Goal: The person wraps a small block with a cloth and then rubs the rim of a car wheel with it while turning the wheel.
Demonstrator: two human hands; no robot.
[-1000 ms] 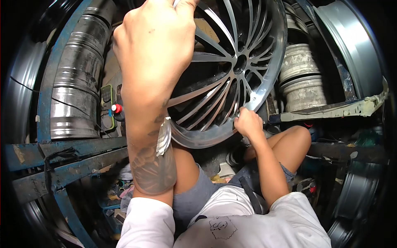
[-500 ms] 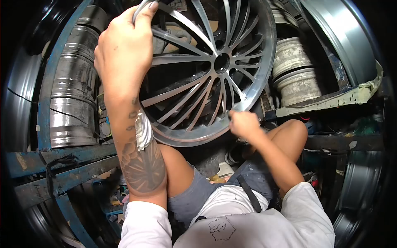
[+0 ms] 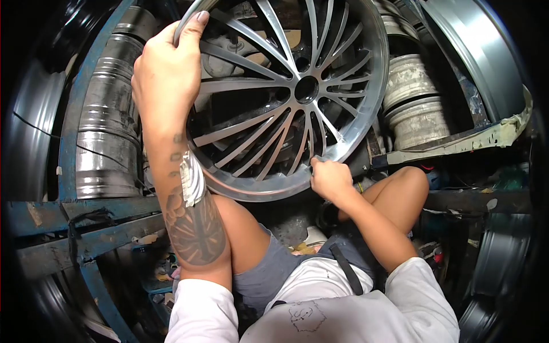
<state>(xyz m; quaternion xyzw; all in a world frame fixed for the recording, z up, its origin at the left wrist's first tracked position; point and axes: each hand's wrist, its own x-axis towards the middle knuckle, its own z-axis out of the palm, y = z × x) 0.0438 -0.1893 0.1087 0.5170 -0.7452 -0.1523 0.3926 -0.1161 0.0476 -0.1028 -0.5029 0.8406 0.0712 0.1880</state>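
Observation:
A large multi-spoke alloy wheel stands face-up and tilted in front of me, with dark gaps between its bright machined spokes and a round centre hole. My left hand is closed around its upper left edge, thumb over the lip. At the bottom right of the lip is my right hand, its fingers curled and pressed together near the spoke ends. Whatever the right fingers hold, if anything, is hidden. A strip of silvery tape is stuck to my left forearm.
Stacked metal wheels stand on the left behind a blue steel frame. More dull wheels are stacked on the right, beside a shelf edge wrapped in peeling tape. A big shiny rim is at the upper right.
My right hand has moved slightly left and down along the wheel's lip. The left hand keeps its grip and sits a little further left. The wheel has shifted only slightly.

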